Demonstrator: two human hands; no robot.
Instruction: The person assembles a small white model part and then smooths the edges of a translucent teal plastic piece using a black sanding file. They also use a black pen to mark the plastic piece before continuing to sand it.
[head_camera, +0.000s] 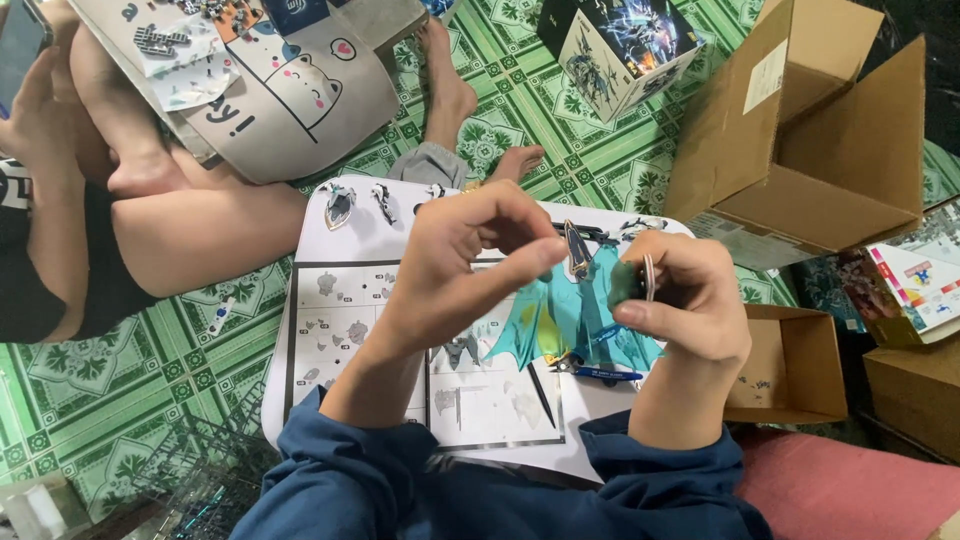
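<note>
My right hand (690, 300) pinches a small dark model part (630, 282) with a thin metallic edge, held above the white board (330, 240). My left hand (470, 255) is raised beside it, fingers curled, fingertips reaching toward the same part; whether they touch it I cannot tell. Under both hands lies a printed instruction sheet (330, 330) and a teal cape-shaped model piece (545, 320). A dark pointed blade piece (577, 250) lies just behind my hands. Both forearms wear blue sleeves.
Small finished model parts (340, 205) sit at the board's far edge. Blue-handled nippers (595, 373) lie near my right wrist. Another person (150, 200) sits at left. An open cardboard box (810, 130) and a printed box (615, 45) stand behind; a small carton (790, 365) at right.
</note>
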